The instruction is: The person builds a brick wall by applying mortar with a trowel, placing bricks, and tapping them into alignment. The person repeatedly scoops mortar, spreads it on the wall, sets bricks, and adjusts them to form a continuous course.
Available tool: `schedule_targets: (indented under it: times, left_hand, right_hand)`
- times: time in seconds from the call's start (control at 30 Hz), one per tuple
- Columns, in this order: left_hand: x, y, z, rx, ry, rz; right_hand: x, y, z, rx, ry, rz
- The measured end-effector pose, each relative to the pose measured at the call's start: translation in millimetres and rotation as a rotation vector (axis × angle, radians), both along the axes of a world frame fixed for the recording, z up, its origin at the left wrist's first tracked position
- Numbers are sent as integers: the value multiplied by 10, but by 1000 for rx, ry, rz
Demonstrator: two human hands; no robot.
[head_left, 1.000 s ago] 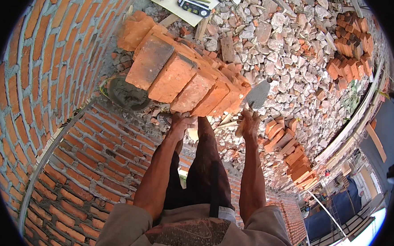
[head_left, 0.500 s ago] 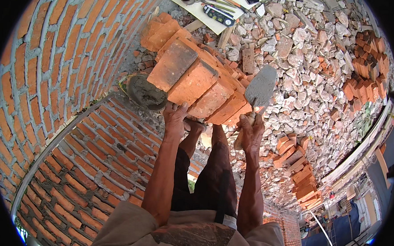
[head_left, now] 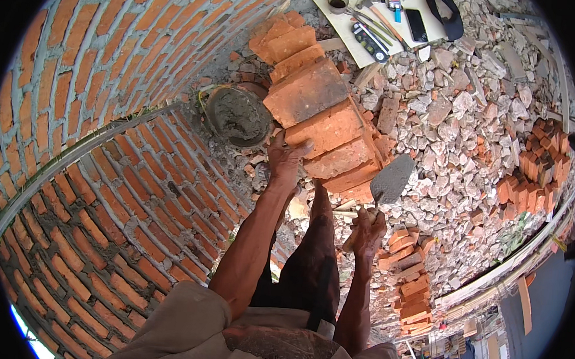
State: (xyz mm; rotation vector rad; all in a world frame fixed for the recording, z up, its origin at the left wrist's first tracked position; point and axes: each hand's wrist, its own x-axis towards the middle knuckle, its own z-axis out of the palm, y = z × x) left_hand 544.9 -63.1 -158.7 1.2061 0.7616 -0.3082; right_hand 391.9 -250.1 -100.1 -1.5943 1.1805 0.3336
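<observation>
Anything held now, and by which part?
The right hand holds the trowel by its handle; the left hand is at a brick, grip unclear.

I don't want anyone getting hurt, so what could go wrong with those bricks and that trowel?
The stacked bricks might tip toward the legs close by. The left hand, right at the bricks, could get pinched if one slips. The trowel in the right hand might bump them.
</observation>
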Motion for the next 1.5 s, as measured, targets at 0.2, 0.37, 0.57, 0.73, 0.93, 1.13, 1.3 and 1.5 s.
schedule_targets:
  times: [0.2, 0.37, 0.57, 0.73, 0.93, 1.13, 1.3, 1.5]
  left_hand:
    - [29, 56, 56, 6, -30, -58]
    - [-15, -21, 242, 41, -23, -98]
    - [-140, 192, 561, 243, 46, -108]
    - [-892, 922, 672, -19, 42, 200]
    - [-2003, 1890, 262, 175, 384, 441]
    - [-2394, 2647, -887, 437, 985, 413]
    - [-2445, 2982, -1949, 385, 895, 549]
    - [-2186, 3209, -3190, 80, 770, 914]
  right_hand:
    - [16, 4, 78, -23, -7, 62]
    - [155, 143, 210, -26, -42, 44]
    - [371, 346, 427, -107, -81, 192]
    - [385, 498, 649, -206, -129, 400]
    - [274, 809, 657, -290, -273, 887]
    - [212, 1236, 177, 65, -60, 1290]
    - [232, 1624, -476, 438, 28, 1197]
    - [288, 2111, -1683, 375, 97, 1264]
